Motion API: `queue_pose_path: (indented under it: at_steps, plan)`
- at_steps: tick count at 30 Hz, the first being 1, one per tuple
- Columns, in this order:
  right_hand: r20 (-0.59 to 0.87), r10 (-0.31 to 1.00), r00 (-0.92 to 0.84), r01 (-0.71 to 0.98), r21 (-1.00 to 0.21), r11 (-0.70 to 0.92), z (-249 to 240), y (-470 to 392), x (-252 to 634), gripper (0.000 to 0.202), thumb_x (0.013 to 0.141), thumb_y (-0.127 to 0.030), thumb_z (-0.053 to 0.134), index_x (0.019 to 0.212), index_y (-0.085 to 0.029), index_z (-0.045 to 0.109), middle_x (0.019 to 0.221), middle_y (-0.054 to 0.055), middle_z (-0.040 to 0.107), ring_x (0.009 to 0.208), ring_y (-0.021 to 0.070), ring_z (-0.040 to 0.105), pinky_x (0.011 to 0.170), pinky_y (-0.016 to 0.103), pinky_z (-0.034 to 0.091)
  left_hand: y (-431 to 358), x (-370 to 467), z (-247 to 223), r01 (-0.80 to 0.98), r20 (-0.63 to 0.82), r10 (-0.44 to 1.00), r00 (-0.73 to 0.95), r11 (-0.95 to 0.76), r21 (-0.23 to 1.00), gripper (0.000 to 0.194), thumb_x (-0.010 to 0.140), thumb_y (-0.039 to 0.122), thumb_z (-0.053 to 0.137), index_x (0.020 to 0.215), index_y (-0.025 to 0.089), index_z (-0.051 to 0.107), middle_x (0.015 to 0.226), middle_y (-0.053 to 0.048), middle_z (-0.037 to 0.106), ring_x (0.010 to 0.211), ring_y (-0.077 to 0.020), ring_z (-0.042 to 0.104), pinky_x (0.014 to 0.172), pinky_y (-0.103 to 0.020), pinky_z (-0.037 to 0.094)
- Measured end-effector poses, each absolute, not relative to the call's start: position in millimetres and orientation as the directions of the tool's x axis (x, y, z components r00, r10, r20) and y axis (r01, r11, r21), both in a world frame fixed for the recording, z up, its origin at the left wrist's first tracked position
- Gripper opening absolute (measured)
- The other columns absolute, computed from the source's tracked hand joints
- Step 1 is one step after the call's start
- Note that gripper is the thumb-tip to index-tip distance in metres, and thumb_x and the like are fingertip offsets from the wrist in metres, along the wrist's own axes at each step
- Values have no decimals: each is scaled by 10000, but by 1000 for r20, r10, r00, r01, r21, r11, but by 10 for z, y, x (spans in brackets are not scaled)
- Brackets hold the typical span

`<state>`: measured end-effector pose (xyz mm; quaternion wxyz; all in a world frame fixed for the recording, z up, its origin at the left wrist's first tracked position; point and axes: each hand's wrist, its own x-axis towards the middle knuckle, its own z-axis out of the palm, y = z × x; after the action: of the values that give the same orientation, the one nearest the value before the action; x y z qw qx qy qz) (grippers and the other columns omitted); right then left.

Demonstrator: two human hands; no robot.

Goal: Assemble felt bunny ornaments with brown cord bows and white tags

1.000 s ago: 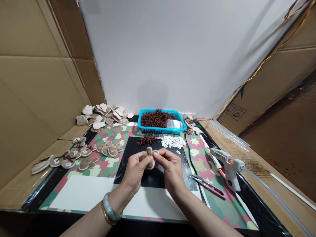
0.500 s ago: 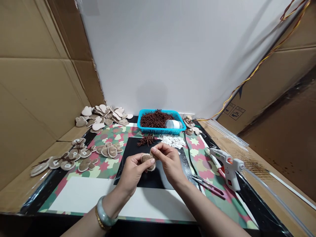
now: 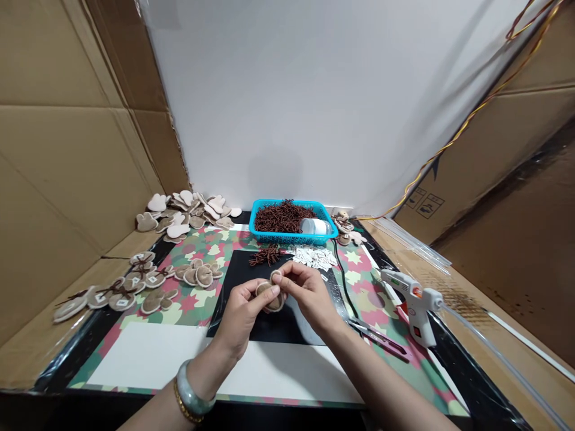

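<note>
Between my two hands is a small brown felt animal-head piece (image 3: 271, 297) with a pale edge, held above a black mat (image 3: 287, 328). My left hand (image 3: 246, 305) grips its round body, thumb across the front. My right hand (image 3: 305, 290) pinches a small ear-like part at its upper right. Just beyond my fingers lie a small heap of dark brown ribbon bows (image 3: 266, 255) and a pile of small white labels (image 3: 313, 257). The back of the felt piece is hidden by my fingers.
A blue basket (image 3: 294, 239) holds more bows and a white-lidded jar (image 3: 314, 226). Felt pieces lie heaped (image 3: 178, 228) at back left, with bow-trimmed ones (image 3: 122, 301) nearer. On the right are a glue gun (image 3: 417, 305) and a pink-handled tool (image 3: 381, 341). Cardboard walls (image 3: 54, 179) flank the table.
My right fingers have shifted slightly on the ear-like part, and its tip now shows more above my thumb. Both hands stay in nearly the same place.
</note>
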<state>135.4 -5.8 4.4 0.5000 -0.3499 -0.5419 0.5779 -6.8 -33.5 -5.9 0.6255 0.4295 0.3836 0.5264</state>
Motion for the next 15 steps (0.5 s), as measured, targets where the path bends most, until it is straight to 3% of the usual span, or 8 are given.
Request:
queue_pose_path:
  at_steps: [6, 11, 15]
  plan:
    - [195, 977, -90, -262, -951, 166, -50, -139, 1224, 252, 808, -399, 735, 757, -179, 623, 709, -11, 574, 639, 124, 486, 598, 239, 398, -342, 1, -137, -290, 42, 999, -16, -45, 956, 279, 787, 341, 726, 612, 154, 616, 617, 8, 484, 634, -132, 400, 623, -267, 356]
    - [163, 986, 40, -292, -942, 168, -67, -163, 1160, 243, 773, -383, 769, 739, -172, 653, 702, -3, 595, 644, 126, 505, 607, 246, 413, -370, 65, -167, -296, 92, 991, -98, -117, 948, 330, 784, 350, 733, 540, 160, 617, 580, 14, 494, 608, -129, 405, 615, -273, 361]
    - [79, 996, -42, -302, -951, 63, -1, -96, 1250, 328, 781, -480, 739, 729, -160, 692, 689, 13, 621, 608, 126, 524, 574, 254, 446, -362, 62, -167, -360, 5, 996, -85, -36, 932, 225, 768, 362, 752, 681, 157, 728, 683, -24, 648, 677, -150, 532, 675, -269, 432]
